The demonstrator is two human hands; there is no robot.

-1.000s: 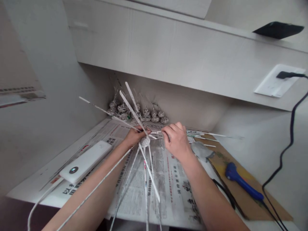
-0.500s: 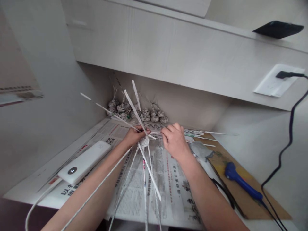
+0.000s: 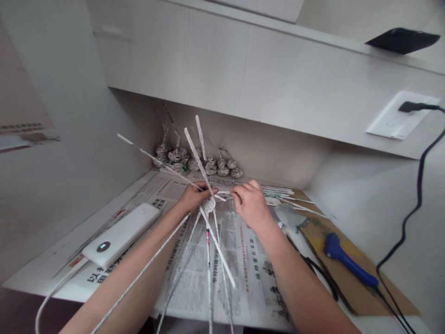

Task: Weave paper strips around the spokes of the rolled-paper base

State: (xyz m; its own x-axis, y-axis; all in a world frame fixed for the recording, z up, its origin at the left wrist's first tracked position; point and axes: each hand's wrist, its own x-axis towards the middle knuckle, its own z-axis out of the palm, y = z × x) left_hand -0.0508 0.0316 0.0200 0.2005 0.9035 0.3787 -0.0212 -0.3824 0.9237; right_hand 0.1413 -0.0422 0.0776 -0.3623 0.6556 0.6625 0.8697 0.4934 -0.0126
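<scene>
A small round woven paper base [image 3: 209, 205] hangs above the newspaper, with several rolled-paper strips [image 3: 219, 255] spreading out from it like spokes. My left hand [image 3: 193, 197] pinches the base at its upper left edge, thumb on top, where the strips cross. To the right, my right hand [image 3: 251, 202] is closed on one paper strip [image 3: 224, 192] close to the base. That strip bows slightly between the two hands. Part of the base and the far end of the held strip are hidden by my fingers.
Newspaper [image 3: 194, 287] covers the table. A white power bank [image 3: 121, 234] with a cable lies at left. Small woven gourd shapes [image 3: 210, 165] line the back wall. At right are loose paper rolls [image 3: 278, 190], cardboard [image 3: 368, 297] and a blue glue gun [image 3: 347, 262].
My right hand has moved slightly, and the strip between the hands is now more bowed. The strip end beyond my right hand has swung lower. My left hand stays on the base.
</scene>
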